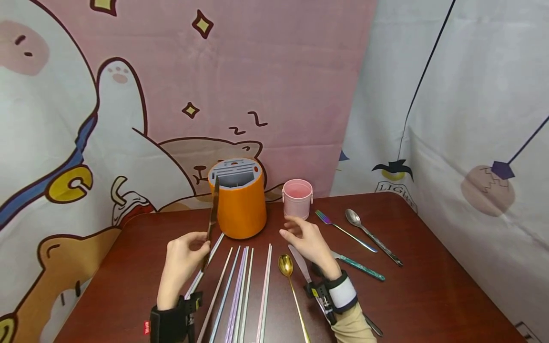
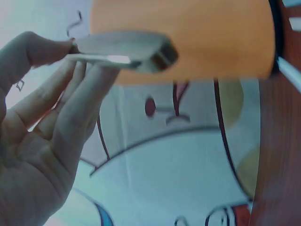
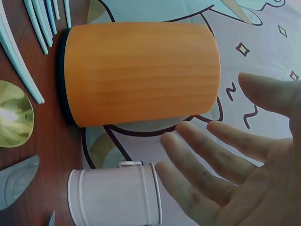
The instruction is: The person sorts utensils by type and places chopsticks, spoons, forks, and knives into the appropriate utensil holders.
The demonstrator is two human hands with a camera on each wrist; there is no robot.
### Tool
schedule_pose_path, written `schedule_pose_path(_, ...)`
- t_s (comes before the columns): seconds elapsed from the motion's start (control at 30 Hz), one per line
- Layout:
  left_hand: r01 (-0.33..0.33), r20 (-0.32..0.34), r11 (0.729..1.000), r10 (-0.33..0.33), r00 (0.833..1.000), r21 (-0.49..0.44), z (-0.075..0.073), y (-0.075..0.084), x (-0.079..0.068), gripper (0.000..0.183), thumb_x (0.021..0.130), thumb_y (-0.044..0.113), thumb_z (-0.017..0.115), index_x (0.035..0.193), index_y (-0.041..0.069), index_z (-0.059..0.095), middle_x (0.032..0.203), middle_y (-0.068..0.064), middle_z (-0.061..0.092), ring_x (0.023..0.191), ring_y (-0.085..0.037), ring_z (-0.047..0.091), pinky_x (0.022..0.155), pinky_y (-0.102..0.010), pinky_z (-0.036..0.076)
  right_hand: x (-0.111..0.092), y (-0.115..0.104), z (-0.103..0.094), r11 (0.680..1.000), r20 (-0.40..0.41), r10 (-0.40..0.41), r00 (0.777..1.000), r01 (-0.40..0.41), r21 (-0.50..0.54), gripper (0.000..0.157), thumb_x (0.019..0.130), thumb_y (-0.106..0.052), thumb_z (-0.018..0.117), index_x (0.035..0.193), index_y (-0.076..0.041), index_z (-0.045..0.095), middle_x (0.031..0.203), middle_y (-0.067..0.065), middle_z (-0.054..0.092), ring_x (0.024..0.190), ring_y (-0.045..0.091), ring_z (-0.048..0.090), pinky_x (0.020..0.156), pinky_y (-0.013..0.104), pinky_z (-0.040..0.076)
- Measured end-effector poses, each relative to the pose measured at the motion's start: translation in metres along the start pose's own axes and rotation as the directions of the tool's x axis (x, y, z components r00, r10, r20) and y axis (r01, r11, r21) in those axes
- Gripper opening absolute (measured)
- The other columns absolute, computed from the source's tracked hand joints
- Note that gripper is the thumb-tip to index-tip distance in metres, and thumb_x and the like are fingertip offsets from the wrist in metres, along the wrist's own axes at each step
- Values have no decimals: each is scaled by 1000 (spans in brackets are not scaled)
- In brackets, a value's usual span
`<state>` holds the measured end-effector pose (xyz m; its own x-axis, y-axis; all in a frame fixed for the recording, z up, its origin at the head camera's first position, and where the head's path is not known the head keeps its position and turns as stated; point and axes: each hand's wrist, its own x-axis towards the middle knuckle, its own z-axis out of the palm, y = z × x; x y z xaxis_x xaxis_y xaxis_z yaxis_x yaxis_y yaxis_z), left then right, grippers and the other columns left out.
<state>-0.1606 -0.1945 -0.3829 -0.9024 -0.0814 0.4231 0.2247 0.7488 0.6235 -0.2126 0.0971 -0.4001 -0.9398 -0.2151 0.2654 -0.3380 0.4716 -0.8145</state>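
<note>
My left hand (image 1: 182, 259) pinches a metal table knife (image 1: 213, 209) between thumb and fingers. The knife stands nearly upright, its upper end overlapping the front of an orange utensil holder (image 1: 242, 214). In the left wrist view the handle end of the knife (image 2: 127, 51) faces the camera. The holder has a grey slotted top (image 1: 235, 172). My right hand (image 1: 310, 242) hovers over the table, holding nothing, its fingers (image 3: 202, 176) spread in the right wrist view. Just beyond it stands a small pink bucket (image 1: 298, 202).
Several pastel chopsticks (image 1: 236, 295) lie in front of the holder. A gold spoon (image 1: 285, 265) and a knife (image 1: 300, 262) lie near my right forearm. Farther right are a rainbow fork (image 1: 343, 230), a silver spoon (image 1: 373, 236) and a teal-handled utensil (image 1: 362, 267). A printed cloth (image 1: 279, 85) hangs behind the table.
</note>
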Motion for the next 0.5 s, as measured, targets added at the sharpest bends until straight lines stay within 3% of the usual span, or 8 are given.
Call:
schedule_pose_path(0.07, -32, 34, 999, 33, 999, -36, 5, 4, 1, 18, 81, 2, 70, 99, 1, 72, 89, -11, 74, 84, -25, 68, 71, -29, 52, 0, -2, 1, 1000, -7, -8, 1000, 8, 12, 41, 87, -19, 69, 125, -6, 60, 110, 16, 69, 95, 24, 69, 83, 37, 57)
schedule_pose_path(0.27, -103, 114, 985, 119, 986, -140, 25, 12, 4, 21, 83, 2, 69, 104, 4, 72, 96, -9, 73, 88, -24, 68, 74, -35, 56, -1, -6, 7, 995, -21, -46, 999, 47, 82, 38, 86, -17, 69, 122, -7, 62, 105, 14, 71, 94, 23, 69, 83, 33, 57)
schedule_pose_path(0.5, -89, 173, 973, 127, 977, -215, 46, 24, 5, 21, 86, 4, 67, 106, 4, 71, 103, -10, 72, 97, -24, 68, 80, -41, 56, 1, -10, 15, 979, -6, -86, 996, 86, 186, 36, 86, -19, 70, 120, -8, 63, 107, 17, 70, 95, 24, 69, 80, 22, 56)
